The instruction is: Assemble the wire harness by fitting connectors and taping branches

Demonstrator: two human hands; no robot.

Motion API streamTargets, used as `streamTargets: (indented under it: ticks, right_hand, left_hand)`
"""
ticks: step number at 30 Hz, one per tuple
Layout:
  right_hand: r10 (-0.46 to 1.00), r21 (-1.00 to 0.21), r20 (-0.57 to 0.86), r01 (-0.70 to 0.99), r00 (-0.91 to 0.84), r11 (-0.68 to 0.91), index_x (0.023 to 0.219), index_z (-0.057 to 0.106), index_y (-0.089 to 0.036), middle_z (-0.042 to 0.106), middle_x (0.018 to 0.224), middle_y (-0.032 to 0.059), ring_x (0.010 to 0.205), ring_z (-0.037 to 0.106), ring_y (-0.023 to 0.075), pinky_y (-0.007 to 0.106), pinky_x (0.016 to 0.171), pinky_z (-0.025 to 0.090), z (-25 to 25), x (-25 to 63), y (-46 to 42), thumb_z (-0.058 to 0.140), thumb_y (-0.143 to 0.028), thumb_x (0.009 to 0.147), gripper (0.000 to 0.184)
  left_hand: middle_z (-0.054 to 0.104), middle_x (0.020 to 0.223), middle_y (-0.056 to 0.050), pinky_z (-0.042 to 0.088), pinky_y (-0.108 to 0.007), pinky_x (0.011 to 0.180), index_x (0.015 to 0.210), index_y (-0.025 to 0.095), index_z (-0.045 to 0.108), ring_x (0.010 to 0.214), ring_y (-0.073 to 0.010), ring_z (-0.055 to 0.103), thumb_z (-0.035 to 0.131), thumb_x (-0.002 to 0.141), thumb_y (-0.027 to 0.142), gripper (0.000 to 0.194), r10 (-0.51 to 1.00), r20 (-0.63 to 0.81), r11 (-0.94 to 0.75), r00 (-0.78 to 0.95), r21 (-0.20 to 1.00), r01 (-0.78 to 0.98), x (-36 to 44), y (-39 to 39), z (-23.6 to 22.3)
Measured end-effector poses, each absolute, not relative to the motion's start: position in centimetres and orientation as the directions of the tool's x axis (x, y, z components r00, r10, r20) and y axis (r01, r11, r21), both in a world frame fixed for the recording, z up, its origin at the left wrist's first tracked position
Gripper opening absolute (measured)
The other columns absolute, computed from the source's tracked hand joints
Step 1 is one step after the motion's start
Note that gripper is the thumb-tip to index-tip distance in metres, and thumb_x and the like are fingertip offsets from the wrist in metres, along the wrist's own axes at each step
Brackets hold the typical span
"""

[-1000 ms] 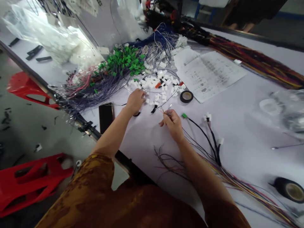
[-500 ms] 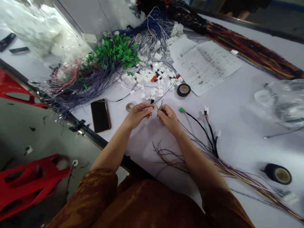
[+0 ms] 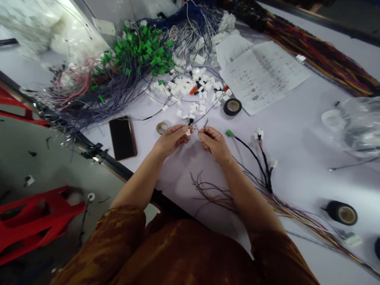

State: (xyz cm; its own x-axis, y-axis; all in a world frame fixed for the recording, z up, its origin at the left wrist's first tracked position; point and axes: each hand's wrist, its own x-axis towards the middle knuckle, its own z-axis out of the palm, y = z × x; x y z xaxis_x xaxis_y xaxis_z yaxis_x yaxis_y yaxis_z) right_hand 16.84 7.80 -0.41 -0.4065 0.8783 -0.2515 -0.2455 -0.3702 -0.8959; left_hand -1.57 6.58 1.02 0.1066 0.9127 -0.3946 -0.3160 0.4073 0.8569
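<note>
Left hand (image 3: 171,141) has a snug pinch on a tiny white connector (image 3: 188,132), right hand (image 3: 215,145) pinches thin wires (image 3: 205,124) just beside it, above the bench (image 3: 175,178). Wires look floppy, so grip near the tips; connector's probably light, stiff plastic.

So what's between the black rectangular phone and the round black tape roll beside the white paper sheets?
In the head view, mainly a tan tape ring nearer the phone, then scattered small white plastic connectors.

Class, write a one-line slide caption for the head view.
Left hand holding a white connector, right hand pinching wire ends, above a table scattered with connectors.
</note>
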Motion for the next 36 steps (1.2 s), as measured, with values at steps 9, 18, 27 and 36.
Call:
streamTargets:
  ticks: [9,18,27,36]
  right_hand:
    - [0.921,-0.972,-0.203,-0.047,-0.332,-0.232,0.079,0.060,-0.019,0.044,0.066,-0.0052,0.060,0.035,0.0078,0.023,0.053,0.028,0.2,16.4,7.5,0.066,-0.038,0.079,0.020]
    - [0.934,-0.950,-0.244,-0.130,-0.261,-0.285,0.080,0.062,-0.019,0.040,0.061,-0.0062,0.056,0.031,0.0073,0.024,0.051,0.025,-0.3,16.4,7.5,0.069,-0.041,0.076,0.024]
    - [0.927,-0.951,-0.219,-0.144,-0.304,-0.273,0.078,0.059,-0.019,0.037,0.061,-0.0073,0.056,0.029,0.0070,0.025,0.053,0.023,-0.2,16.8,7.3,0.071,-0.035,0.075,0.020]
    - [0.901,-0.966,-0.225,-0.036,-0.372,-0.256,0.077,0.059,-0.019,0.041,0.062,-0.0062,0.059,0.032,0.0082,0.025,0.056,0.027,0.0,17.4,7.5,0.069,-0.033,0.076,0.017]
  left_hand:
    - [0.066,0.065,0.001,0.046,-0.016,0.054,0.085,0.018,0.078,0.057,-0.0061,0.058,0.082,0.075,0.028,0.015,0.977,-0.195,0.209,0.089,0.956,-0.205,-1.2,5.9,1.0]
    - [0.073,0.078,-0.003,0.055,-0.018,0.066,0.100,0.016,0.077,0.070,-0.0102,0.069,0.086,0.070,0.027,0.033,0.913,-0.351,0.408,0.210,0.810,-0.421,-1.6,6.2,0.8]
    - [0.063,0.063,0.002,0.041,-0.016,0.043,0.086,0.015,0.068,0.046,-0.0058,0.054,0.084,0.074,0.041,0.032,0.935,-0.320,0.355,0.155,0.843,-0.404,-1.0,6.3,0.1]
    - [0.054,0.058,0.003,0.031,-0.017,0.039,0.077,0.015,0.062,0.041,-0.0041,0.044,0.078,0.076,0.051,0.039,0.931,-0.313,0.344,0.187,0.923,-0.170,-1.3,6.3,0.4]
